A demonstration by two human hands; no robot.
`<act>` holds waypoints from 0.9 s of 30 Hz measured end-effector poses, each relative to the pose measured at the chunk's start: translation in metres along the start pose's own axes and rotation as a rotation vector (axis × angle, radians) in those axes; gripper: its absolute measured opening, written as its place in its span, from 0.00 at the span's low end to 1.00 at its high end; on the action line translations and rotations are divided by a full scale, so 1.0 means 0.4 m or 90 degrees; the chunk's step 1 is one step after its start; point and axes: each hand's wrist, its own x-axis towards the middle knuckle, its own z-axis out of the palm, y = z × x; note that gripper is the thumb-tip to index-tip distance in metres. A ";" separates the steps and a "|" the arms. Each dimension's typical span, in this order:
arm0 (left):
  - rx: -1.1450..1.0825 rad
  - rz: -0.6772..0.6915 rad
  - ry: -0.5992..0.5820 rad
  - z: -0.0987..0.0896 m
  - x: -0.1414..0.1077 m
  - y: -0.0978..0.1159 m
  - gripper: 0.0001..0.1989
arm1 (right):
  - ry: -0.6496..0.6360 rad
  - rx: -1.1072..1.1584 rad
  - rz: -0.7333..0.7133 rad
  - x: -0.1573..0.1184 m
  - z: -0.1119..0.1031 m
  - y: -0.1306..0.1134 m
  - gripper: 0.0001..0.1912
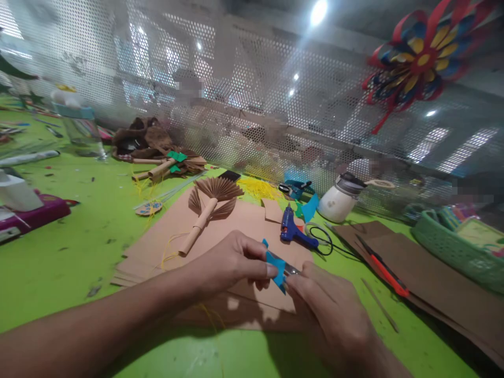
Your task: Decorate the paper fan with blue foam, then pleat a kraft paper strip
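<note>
Head view: pinching blue paper cutout (279, 268) at near centre, above brown paper sheets (252, 220), with left hand (246, 261); gripping silvery metal tool (291, 270), type unclear, at its right edge with right hand (334, 302). Farther off: pleated paper fan (211, 206) to left, blue hot-glue gun (292, 230) to right.

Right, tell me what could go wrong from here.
The metal tool in the right hand sits close to the left hand at the blue paper; a slip might nick that hand.
The glue gun lies by the tan sheets; if hot, it could mark them.
The red cutter lies out to the right; a reach might brush it.
</note>
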 end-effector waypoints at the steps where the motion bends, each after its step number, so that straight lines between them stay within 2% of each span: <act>1: -0.003 -0.007 0.006 0.002 0.000 -0.001 0.09 | -0.002 -0.005 -0.010 0.001 -0.002 0.000 0.09; 5: 0.008 -0.022 0.014 0.009 0.001 0.001 0.10 | -0.031 -0.040 -0.035 -0.002 -0.004 -0.005 0.10; 7: 0.059 0.000 0.032 0.014 0.000 0.006 0.12 | -0.037 -0.068 -0.030 -0.007 -0.001 -0.007 0.10; 11: 0.330 0.163 0.096 0.030 -0.009 0.014 0.10 | -0.016 -0.098 0.040 -0.016 0.010 -0.006 0.12; 13: 0.463 0.249 0.111 0.039 -0.017 0.014 0.10 | -0.024 -0.071 0.087 -0.017 0.014 -0.004 0.11; 15: 0.520 0.296 0.109 0.047 -0.022 0.011 0.09 | -0.047 -0.002 0.157 -0.015 0.014 -0.008 0.09; 18: 0.467 0.263 0.138 0.046 -0.021 0.010 0.09 | -0.099 0.182 0.319 -0.005 0.002 -0.020 0.14; 21: 0.297 0.127 0.132 0.029 -0.009 0.014 0.10 | -0.144 0.316 0.371 0.004 -0.029 -0.014 0.17; 23: 0.162 0.040 0.064 0.016 0.000 0.018 0.09 | -0.125 0.296 0.381 0.001 -0.054 0.014 0.16; 25: 0.043 0.001 0.007 0.007 0.005 0.021 0.09 | -0.108 0.204 0.410 -0.013 -0.076 0.058 0.15; 27: -0.045 -0.001 -0.016 0.005 0.007 0.020 0.10 | -0.179 0.112 0.386 -0.037 -0.090 0.102 0.11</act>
